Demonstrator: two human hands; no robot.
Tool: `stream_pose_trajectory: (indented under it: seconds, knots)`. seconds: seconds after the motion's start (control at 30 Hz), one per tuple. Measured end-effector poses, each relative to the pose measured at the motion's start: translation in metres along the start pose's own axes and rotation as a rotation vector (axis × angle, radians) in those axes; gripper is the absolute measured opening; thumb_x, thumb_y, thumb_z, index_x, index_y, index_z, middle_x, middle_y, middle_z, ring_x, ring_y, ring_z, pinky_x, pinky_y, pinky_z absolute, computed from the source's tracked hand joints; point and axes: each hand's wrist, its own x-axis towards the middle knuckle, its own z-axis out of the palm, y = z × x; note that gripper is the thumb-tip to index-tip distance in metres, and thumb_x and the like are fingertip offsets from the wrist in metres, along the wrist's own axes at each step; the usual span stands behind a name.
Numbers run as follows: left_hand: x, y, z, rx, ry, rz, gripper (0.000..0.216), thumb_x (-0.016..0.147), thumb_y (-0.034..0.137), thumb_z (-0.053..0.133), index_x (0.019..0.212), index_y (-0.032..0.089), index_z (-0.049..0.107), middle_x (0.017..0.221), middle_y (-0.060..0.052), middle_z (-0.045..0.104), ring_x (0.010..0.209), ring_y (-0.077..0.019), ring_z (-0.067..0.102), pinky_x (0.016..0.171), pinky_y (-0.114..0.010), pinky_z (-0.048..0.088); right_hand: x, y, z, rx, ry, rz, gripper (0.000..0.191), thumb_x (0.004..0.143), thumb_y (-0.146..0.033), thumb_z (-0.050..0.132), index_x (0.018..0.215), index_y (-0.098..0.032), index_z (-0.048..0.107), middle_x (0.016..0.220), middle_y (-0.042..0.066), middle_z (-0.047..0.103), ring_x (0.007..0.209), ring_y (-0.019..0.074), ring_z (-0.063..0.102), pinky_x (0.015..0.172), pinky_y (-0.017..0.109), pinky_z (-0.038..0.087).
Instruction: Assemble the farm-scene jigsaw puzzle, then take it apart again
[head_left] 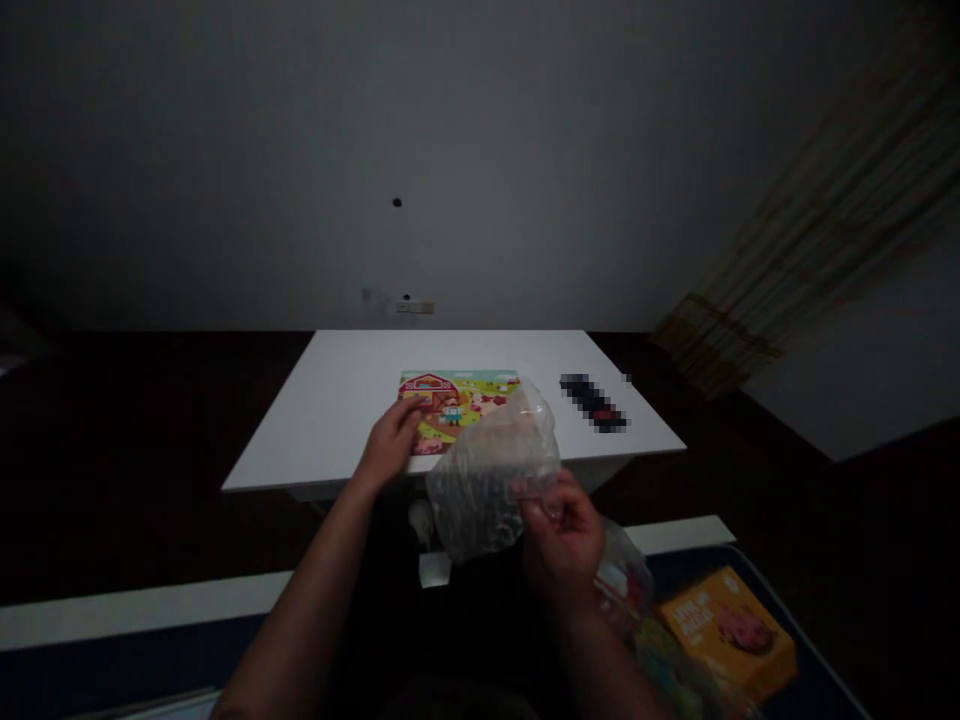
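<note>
Glossy plastic bubble wrap, smooth card puzzle, matt white tabletop.

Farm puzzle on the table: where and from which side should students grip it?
Probably the far edge of the farm puzzle, from above: it lies flat, with the left hand on its near left and a clear plastic bag over its near right.

Dim indoor view: the grey painted wall darkens toward the upper corners, and the white rectangular tabletop is the brightest area. Small glints mark the clear plastic bubble wrap, itself softly blurred. The slanted tan striped curtain is blurred and stretched at the right edge.
</note>
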Motion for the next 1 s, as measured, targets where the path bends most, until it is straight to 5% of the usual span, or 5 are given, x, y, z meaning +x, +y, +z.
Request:
stream_pose_trajectory:
  seconds: [0.2, 0.37, 0.7, 0.83, 1.0]
  knots:
    - [-0.045, 0.015, -0.089, -0.648, -0.016, -0.431, 0.075, 0.104, 0.078, 0.047, 0.149, 0.020, 0.060, 0.150, -0.019, 0.067, 0.125, -0.0360, 0.072, 0.099, -0.053, 0.063, 0.009, 0.058, 0.114, 0.236, 0.024, 0.148, 0.040, 0.084, -0.043, 0.084, 0.079, -0.026, 0.047, 0.089, 0.000, 0.057, 0.087, 0.0206, 0.062, 0.083, 0.036, 0.055]
    - [-0.036, 0.014, -0.123, -0.519, 0.172, -0.334, 0.053, 0.097, 0.039, 0.072, 0.148, 0.026, 0.059, 0.145, -0.011, 0.070, 0.118, -0.0290, 0.072, 0.088, -0.041, 0.064, 0.020, 0.085, 0.172, -0.020, -0.321, 0.082, 0.028, 0.085, -0.041, 0.077, 0.078, -0.026, 0.054, 0.092, 0.003, 0.061, 0.087, 0.0225, 0.064, 0.079, 0.035, 0.057]
    - [0.005, -0.022, -0.151, 0.347, 0.375, -0.259, 0.062, 0.099, 0.022, 0.059, 0.157, 0.006, 0.045, 0.159, -0.024, 0.052, 0.139, -0.0349, 0.054, 0.120, -0.056, 0.043, 0.018, 0.090, 0.099, -0.982, -0.821, -0.289, 0.054, 0.105, -0.044, 0.063, 0.152, -0.017, 0.064, 0.163, 0.021, 0.058, 0.155, 0.0398, 0.049, 0.125, 0.060, 0.043]
    - [-0.025, -0.004, -0.125, 0.593, 0.482, -0.177, 0.056, 0.104, 0.026, 0.054, 0.155, 0.005, 0.048, 0.175, -0.027, 0.026, 0.163, -0.0442, 0.019, 0.133, -0.064, 0.015, 0.017, 0.086, 0.080, -1.022, -0.880, -0.350, 0.053, 0.107, -0.046, 0.065, 0.152, -0.019, 0.067, 0.165, 0.018, 0.057, 0.158, 0.0372, 0.047, 0.129, 0.057, 0.041]
    - [-0.085, 0.001, -0.067, 0.951, 0.405, 0.107, 0.043, 0.100, 0.023, 0.055, 0.142, 0.016, 0.063, 0.166, -0.022, 0.046, 0.157, -0.0385, 0.039, 0.131, -0.059, 0.030, 0.022, 0.088, 0.060, -0.959, -0.908, -0.386, 0.035, 0.109, -0.031, 0.065, 0.142, -0.026, 0.074, 0.152, 0.013, 0.070, 0.153, 0.0332, 0.055, 0.126, 0.057, 0.045]
